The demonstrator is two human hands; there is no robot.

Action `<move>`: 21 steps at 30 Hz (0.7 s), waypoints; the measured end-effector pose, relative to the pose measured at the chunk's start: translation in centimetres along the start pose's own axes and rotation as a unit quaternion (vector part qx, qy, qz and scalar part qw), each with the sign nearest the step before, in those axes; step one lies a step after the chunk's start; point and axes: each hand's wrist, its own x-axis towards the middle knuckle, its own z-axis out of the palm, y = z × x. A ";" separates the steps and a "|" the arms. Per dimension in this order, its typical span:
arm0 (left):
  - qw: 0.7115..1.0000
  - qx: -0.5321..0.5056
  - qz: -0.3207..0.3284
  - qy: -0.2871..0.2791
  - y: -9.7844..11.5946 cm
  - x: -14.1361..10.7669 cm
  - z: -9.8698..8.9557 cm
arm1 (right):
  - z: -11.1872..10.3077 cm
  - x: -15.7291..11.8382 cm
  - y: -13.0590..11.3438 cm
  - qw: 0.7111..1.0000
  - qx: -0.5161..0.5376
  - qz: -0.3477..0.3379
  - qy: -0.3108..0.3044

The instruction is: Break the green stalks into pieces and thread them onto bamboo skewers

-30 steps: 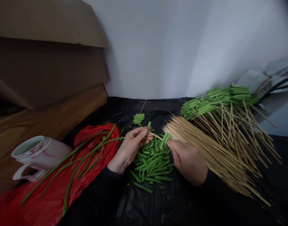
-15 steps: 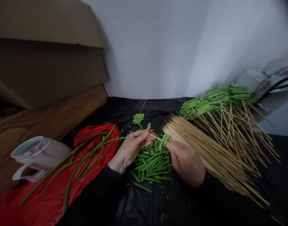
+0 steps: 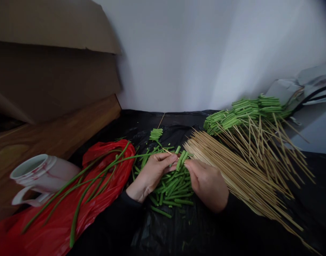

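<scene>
My right hand (image 3: 208, 183) is closed around a bamboo skewer, most of it hidden by the fingers and sleeve. A few cut green bean pieces (image 3: 182, 160) sit side by side across the skewer, against my right fingertips. My left hand (image 3: 153, 170) pinches another bean piece (image 3: 178, 150) at the skewer, just left of the others. The thin bare end of the skewer (image 3: 167, 151) sticks out past my left thumb to the upper left. Beneath both hands lies a heap of loose cut green beans (image 3: 176, 190).
A finished bean skewer (image 3: 156, 134) lies ahead. To the right are a bundle of bare skewers (image 3: 232, 163) and stacked bean skewers (image 3: 245, 112). On the left, long uncut beans (image 3: 81, 199) rest on a red plastic bag (image 3: 99, 209), beside a tipped white pitcher (image 3: 56, 174) and a cardboard box (image 3: 58, 78).
My left hand has moved right along the skewer, bringing its bean piece close to the others. More of the skewer's bare end now shows left of my thumb.
</scene>
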 end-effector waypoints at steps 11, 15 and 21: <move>0.998 0.055 0.005 0.003 -0.4 0.0 -0.1 | 0.6 0.0 -0.3 1.000 0.002 -0.010 0.014; 0.997 0.070 0.012 -0.010 0.3 0.0 -0.4 | 0.5 0.0 0.2 0.999 -0.010 -0.024 0.021; 0.962 0.189 0.160 0.112 4.2 0.2 -3.9 | -0.3 0.2 2.2 0.996 -0.057 -0.009 0.062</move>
